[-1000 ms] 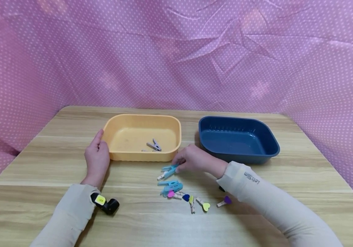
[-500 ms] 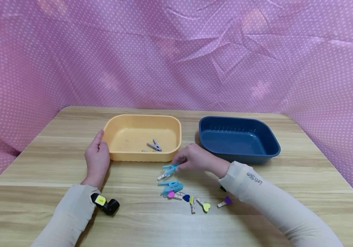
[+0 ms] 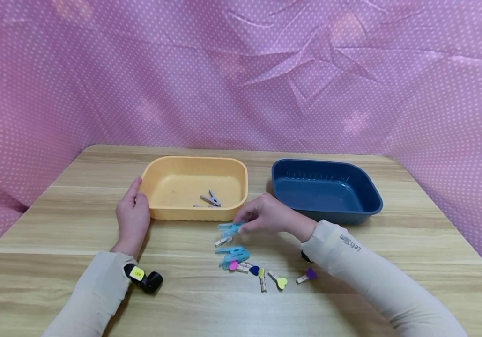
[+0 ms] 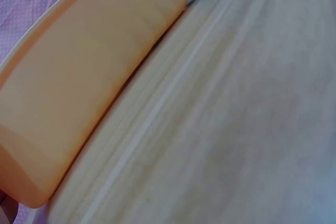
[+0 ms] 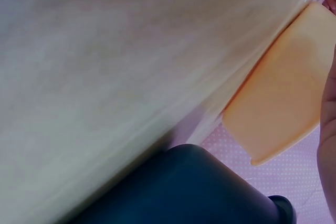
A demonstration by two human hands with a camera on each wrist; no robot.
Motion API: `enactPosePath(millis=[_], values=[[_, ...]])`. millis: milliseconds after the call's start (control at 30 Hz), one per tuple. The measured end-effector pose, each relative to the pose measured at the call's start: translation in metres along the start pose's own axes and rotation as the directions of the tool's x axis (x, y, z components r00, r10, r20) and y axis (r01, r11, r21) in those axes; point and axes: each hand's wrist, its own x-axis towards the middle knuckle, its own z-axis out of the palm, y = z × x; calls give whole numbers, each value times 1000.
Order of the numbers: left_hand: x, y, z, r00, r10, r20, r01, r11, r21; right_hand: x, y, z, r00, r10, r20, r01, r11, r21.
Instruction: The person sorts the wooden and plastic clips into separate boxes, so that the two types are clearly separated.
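In the head view, my right hand (image 3: 268, 214) pinches a light blue plastic clothespin (image 3: 228, 230) between thumb and fingers, just in front of the yellow bin (image 3: 190, 214). A small wooden clothespin (image 3: 222, 241) lies right below it. My left hand (image 3: 133, 215) rests against the outside of the yellow bin's left end, its fingers fairly straight. Inside that bin lie grey clothespins (image 3: 211, 200), partly hidden by the front wall. More light blue clothespins (image 3: 234, 255) lie in a small heap nearer me. The right wrist view catches only part of the right hand (image 5: 328, 135).
A dark blue bin (image 3: 329, 216) stands to the right of the yellow one. Several small wooden clips with hearts lie on the table, among them a yellow-heart clip (image 3: 281, 282) and a purple-heart clip (image 3: 310, 274). A pink dotted cloth (image 3: 241, 93) hangs behind.
My right hand has shifted slightly left and up with the blue clothespin, uncovering more of the wooden clothespin beneath. The left hand and both bins look unmoved.
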Motion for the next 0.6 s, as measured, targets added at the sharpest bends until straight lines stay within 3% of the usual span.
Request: enactPosePath(millis=[267,600], values=[[-1,0,0,1000,-3,2,3,1000,1,-3,-2,-1,997,45,-66,-39,995,97],[0,-1,1,1000,-6,0,6,1000,-2,-4,-4,-4,983,93,-161,-70,987,148]])
